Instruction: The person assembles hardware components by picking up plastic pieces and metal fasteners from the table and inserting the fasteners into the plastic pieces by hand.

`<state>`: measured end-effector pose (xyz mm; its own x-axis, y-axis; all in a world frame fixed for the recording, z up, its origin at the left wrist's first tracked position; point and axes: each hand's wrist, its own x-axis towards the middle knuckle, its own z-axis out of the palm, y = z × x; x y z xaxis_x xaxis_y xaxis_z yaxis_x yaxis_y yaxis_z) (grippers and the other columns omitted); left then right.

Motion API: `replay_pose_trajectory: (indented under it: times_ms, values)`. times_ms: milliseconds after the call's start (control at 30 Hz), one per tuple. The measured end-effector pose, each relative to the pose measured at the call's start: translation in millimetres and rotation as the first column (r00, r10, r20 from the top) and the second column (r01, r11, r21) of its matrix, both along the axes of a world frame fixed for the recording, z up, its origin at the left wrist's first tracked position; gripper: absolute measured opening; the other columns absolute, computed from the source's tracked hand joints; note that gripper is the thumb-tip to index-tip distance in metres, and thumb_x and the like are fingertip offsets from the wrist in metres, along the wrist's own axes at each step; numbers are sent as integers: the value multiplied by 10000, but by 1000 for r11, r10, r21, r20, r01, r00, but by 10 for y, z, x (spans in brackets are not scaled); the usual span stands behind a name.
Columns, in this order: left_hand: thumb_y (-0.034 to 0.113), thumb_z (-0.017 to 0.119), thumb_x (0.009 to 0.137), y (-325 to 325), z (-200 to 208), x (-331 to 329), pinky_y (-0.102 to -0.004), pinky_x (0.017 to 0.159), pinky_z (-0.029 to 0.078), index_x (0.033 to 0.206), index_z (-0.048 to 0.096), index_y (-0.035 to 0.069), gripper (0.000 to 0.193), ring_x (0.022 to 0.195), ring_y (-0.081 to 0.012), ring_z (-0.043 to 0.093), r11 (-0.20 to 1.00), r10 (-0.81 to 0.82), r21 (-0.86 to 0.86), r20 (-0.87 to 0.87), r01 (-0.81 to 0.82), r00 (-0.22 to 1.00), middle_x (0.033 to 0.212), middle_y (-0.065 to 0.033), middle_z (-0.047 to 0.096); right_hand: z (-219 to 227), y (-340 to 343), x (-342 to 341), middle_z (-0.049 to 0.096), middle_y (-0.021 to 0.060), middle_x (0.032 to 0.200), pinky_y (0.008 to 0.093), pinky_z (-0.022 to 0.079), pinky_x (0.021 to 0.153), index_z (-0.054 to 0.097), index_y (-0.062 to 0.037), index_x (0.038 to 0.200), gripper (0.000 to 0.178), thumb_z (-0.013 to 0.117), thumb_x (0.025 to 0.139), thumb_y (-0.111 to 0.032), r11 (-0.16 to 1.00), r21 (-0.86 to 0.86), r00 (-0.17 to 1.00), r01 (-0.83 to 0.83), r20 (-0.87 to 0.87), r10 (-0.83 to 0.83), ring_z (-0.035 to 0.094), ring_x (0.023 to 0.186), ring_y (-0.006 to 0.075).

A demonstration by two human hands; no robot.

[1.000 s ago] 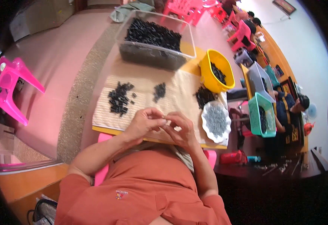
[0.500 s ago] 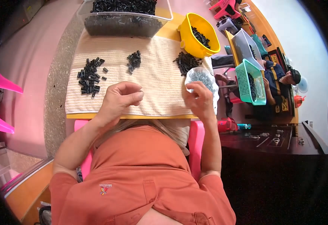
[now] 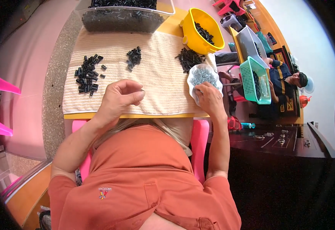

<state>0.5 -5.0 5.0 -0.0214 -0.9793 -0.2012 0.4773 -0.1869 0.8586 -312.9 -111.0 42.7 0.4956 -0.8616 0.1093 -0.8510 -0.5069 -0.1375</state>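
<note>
My right hand (image 3: 210, 100) reaches over the near side of a white scalloped dish (image 3: 191, 87), its fingertips pinched down among small silvery metal pieces (image 3: 203, 75). Whatever sits between those fingertips is hidden. Above the towel (image 3: 159, 84), my left hand (image 3: 117, 99) is curled with thumb and forefinger together; anything in that pinch is too small to name. Beyond it lie a loose pile of short black tubular pieces (image 3: 87, 76) and a smaller black cluster (image 3: 134, 57). Thin black pieces (image 3: 188, 60) are heaped just past the dish.
A clear plastic bin (image 3: 123, 22) of black parts stands at the table's far side. Right of it is a yellow tub (image 3: 192, 28) with more. Another person (image 3: 284, 78) sits to the right near a green basket (image 3: 248, 82). A pink stool (image 3: 0, 105) stands at left.
My right hand has lowered onto the dish, its fingers now among the metal pieces. The left hand keeps its pinch with little movement. The whole view has shifted slightly.
</note>
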Motion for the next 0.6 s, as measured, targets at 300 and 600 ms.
replay_pose_trajectory:
  times_ms: [300,600]
  values:
    - [41,769,839,4,17,-3,-230,693,518,1009,682,11,193,746,-88,615,1000,-25,-2,14,25,1000,860,-33,686,118,-104,202,666,136,995,451,530,804,708,-81,1004,160,624,883,-143,1000,-22,999,3,-41,-4,668,901,364]
    - [47,769,838,4,29,1,-226,679,509,996,679,10,186,728,-85,603,1000,-28,6,30,27,999,847,-27,675,65,-298,256,667,116,924,447,535,780,695,-81,891,139,559,870,-107,985,-51,983,-166,-86,162,665,889,337]
